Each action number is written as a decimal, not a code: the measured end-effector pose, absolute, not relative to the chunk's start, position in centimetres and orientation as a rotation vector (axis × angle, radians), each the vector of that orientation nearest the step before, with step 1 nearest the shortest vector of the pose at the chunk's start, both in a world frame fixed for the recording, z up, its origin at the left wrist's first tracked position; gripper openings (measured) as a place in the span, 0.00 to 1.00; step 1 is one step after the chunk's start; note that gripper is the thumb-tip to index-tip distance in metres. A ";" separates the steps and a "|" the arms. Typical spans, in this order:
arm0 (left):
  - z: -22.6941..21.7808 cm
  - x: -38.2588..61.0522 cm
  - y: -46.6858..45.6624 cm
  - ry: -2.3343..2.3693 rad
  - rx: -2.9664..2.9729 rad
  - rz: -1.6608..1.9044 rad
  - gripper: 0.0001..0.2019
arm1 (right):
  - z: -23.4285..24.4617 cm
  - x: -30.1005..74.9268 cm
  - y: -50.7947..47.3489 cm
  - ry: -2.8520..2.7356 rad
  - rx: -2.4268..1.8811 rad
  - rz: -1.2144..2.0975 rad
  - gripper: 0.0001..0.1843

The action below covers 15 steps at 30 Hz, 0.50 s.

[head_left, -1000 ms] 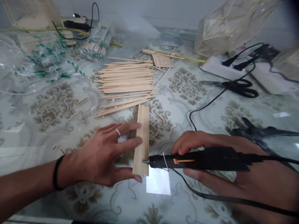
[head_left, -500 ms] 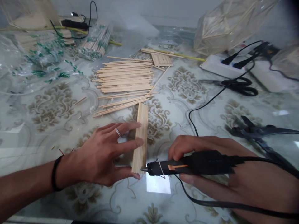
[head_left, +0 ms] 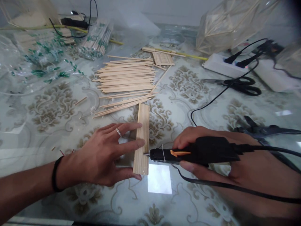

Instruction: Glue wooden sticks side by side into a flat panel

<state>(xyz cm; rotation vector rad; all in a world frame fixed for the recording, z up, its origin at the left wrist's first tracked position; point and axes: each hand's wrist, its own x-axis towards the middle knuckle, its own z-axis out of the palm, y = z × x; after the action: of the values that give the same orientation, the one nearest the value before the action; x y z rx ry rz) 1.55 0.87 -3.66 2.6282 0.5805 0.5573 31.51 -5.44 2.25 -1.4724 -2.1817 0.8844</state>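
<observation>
A narrow panel of pale wooden sticks (head_left: 143, 135) lies lengthwise on the patterned table, in the middle of the head view. The spread fingertips of my left hand (head_left: 101, 153) rest on its left side, with the thumb at its near left corner. My right hand (head_left: 225, 172) is closed around a black hot glue gun (head_left: 192, 152) with an orange trigger. The gun points left, and its metal nozzle is at the panel's right edge, between the near end and the middle. Part of the right hand is hidden behind the gun.
Loose wooden sticks (head_left: 127, 77) lie beyond the panel, with a small stick panel (head_left: 163, 58) behind them. On the right are scissors (head_left: 242, 84), a white power strip (head_left: 223, 66) and dark pliers (head_left: 265, 129). Plastic wrappers (head_left: 44, 59) cover the back left. Black cords cross the right side.
My right hand has moved the glue gun away from me, so its nozzle has shifted from the panel's near end up along the right edge. My left hand and the panel stay put.
</observation>
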 end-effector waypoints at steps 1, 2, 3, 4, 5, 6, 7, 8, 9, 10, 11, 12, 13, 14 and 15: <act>-3.7 1.6 0.9 0.582 2.627 0.558 0.29 | 2.3 31.4 -5.4 -2.170 -1.471 0.902 0.08; -3.7 1.6 0.9 0.581 2.628 0.560 0.29 | 2.3 31.4 -5.4 -2.161 -1.465 0.923 0.08; -3.7 1.6 0.9 0.582 2.631 0.559 0.29 | 2.4 31.3 -5.3 -2.164 -1.451 0.938 0.08; -3.7 1.6 0.9 0.583 2.634 0.554 0.29 | 2.4 31.3 -5.3 -2.178 -1.428 0.940 0.07; -3.7 1.6 0.9 0.582 2.638 0.551 0.29 | 2.5 31.3 -5.2 -2.190 -1.408 0.940 0.06; -3.7 1.6 0.9 0.579 2.644 0.550 0.29 | 2.5 31.3 -5.2 -2.196 -1.385 0.938 0.05; -3.7 1.6 0.8 0.576 2.648 0.550 0.29 | 2.5 31.2 -5.2 -2.197 -1.368 0.934 0.05; -3.8 1.6 0.8 0.573 2.653 0.552 0.29 | 2.6 31.2 -5.2 -2.198 -1.353 0.934 0.05; -3.8 1.6 0.8 0.572 2.656 0.554 0.29 | 2.6 31.2 -5.2 -2.197 -1.340 0.934 0.06; -3.8 1.6 0.9 0.572 2.656 0.558 0.29 | 2.6 31.1 -5.2 -2.200 -1.336 0.940 0.07; -3.8 1.6 0.9 0.572 2.655 0.561 0.29 | 2.6 31.0 -5.2 -2.206 -1.335 0.946 0.06; -3.8 1.5 0.9 0.572 2.653 0.563 0.30 | 2.6 31.0 -5.3 -2.213 -1.336 0.950 0.06; -3.8 1.5 0.9 0.571 2.652 0.567 0.30 | 2.6 30.9 -5.3 -2.220 -1.343 0.954 0.05; -3.9 1.5 0.9 0.572 2.653 0.568 0.29 | 2.6 30.8 -5.3 -2.228 -1.352 0.957 0.04; -3.9 1.5 0.9 0.574 2.654 0.565 0.29 | 2.6 30.8 -5.4 -2.237 -1.359 0.961 0.04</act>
<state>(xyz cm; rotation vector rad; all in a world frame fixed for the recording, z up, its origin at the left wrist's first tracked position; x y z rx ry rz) 1.54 0.88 -3.87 2.6541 0.5742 0.5647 30.78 -5.37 2.62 -1.3585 -2.2369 0.9613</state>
